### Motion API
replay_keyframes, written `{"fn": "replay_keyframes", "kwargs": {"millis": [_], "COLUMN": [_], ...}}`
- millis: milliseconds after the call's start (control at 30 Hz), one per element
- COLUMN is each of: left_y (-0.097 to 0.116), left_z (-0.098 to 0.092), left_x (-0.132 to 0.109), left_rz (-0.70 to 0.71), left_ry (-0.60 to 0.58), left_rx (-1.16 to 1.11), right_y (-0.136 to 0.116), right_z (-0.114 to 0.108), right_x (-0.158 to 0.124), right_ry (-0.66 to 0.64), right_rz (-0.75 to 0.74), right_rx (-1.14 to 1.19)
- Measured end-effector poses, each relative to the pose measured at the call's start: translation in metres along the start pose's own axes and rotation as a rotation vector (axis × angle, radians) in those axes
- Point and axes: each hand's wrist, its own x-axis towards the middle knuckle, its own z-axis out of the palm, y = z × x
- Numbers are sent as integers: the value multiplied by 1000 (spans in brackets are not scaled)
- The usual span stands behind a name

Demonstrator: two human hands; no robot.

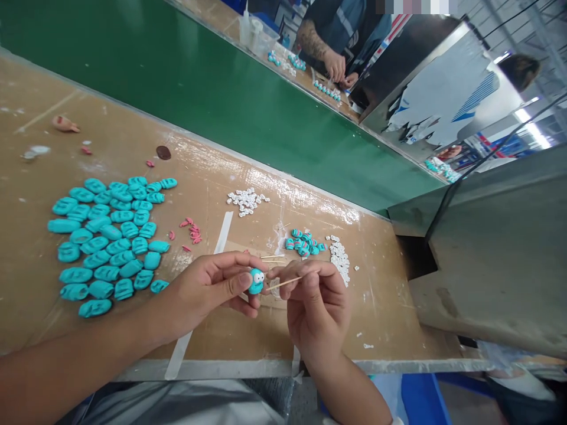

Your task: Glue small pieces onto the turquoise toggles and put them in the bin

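Left hand: your left hand [221, 286] grips the eyed turquoise piece [256, 282] between thumb and fingers, above the tabletop [376, 307] near its front edge.
Right hand: your right hand [316, 301] pinches a thin stick [286, 283], its tip pointing toward that piece.
Tabletop: brown, scuffed and shiny in patches, with a pale tape strip [224, 231] running beyond your left hand.
Left side: many turquoise lumps [108, 230] spread beside pink bits [194, 232]; a dark brown disc [163, 153] lies farther back.
Middle and right: you have a white heap [246, 201], a turquoise-and-pink cluster [305, 244] and a white row [340, 260].
Green strip: the green strip [199, 112] runs diagonally past your tabletop's far edge.
Across: a co-worker's hand [335, 65] is over small pieces.
Room: a metal housing [491, 254] stands at your right; a ceiling light [534, 128] glows behind.
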Motion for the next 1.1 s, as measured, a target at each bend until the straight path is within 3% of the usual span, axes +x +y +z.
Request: {"fn": "replay_keyframes", "kwargs": {"millis": [300,1100], "left_y": [-3,-1], "left_z": [1,3], "left_x": [0,-1], "left_rz": [-34,-54], "left_ry": [-8,27], "left_rx": [-16,-15], "right_y": [5,3], "right_z": [-3,-5], "right_x": [-8,-8], "right_ry": [-17,-5], "right_rz": [130,119], "right_rx": [65,-29]}}
